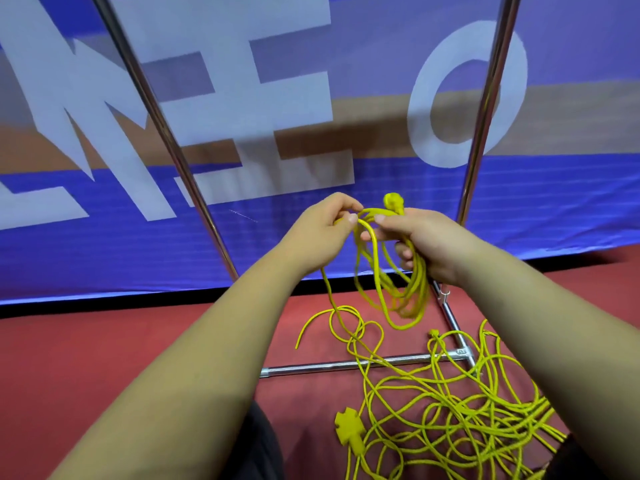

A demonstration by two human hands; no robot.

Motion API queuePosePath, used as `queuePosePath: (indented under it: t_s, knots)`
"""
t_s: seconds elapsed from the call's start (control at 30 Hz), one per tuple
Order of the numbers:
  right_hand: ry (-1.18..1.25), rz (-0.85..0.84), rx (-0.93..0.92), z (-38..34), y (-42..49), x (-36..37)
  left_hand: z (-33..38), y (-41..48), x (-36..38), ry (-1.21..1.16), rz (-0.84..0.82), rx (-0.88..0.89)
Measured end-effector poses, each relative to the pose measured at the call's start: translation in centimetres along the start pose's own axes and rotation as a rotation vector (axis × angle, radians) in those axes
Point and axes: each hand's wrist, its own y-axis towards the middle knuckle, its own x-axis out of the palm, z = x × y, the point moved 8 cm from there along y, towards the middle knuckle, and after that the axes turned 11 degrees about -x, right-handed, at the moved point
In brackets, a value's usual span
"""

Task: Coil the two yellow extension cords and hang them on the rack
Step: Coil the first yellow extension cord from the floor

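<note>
mid frame, the right hand (426,244) grips a bunch of yellow loops (405,299) that hang below it, with a plug (393,200) sticking up above its fingers. the left hand (323,225) pinches a strand just beside it. lower right, tangled cord (450,410) lies on the red floor (104,358) across the rack's base bar (329,366), a cross-shaped socket (348,429) at its left edge. two slanting poles (152,109) stand before a blue banner (571,209).

hands: 2, left hand (322,230), right hand (427,245). rack uprights (156,109): 2. yellow extension cords (450,410): tangled, separate count not resolvable. plug (393,201): 1 clear. cross-shaped socket block (347,429): 1. banner (104,254): 1.
</note>
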Motion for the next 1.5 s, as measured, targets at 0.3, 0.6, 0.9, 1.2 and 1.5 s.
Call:
queuePosePath:
  t_s: [0.3, 0.6, 0.9, 1.2, 1.5]
  knots:
    - [0.090, -0.006, -0.051, -1.1, -0.7, 0.9, -5.5, -0.7, 4.4, -0.289, -0.610, -0.235]
    - [0.389, 0.142, -0.138, -3.9, -1.5, -2.4, -13.5, -3.7, 10.8, 0.154, -0.992, -0.459]
    - [0.491, 0.120, -0.224, -5.2, -2.1, -3.4, -11.9, -2.8, 11.5, -0.017, -0.844, -0.461]
    - [-0.033, -0.251, -0.103, -4.1, -4.6, -1.8, -11.9, 3.6, -5.4, -0.493, 0.406, -0.329]
    - [-0.393, -0.235, 0.132, 1.3, -3.9, -1.8, -7.1, 2.5, -3.8, -0.814, -0.036, -0.319]
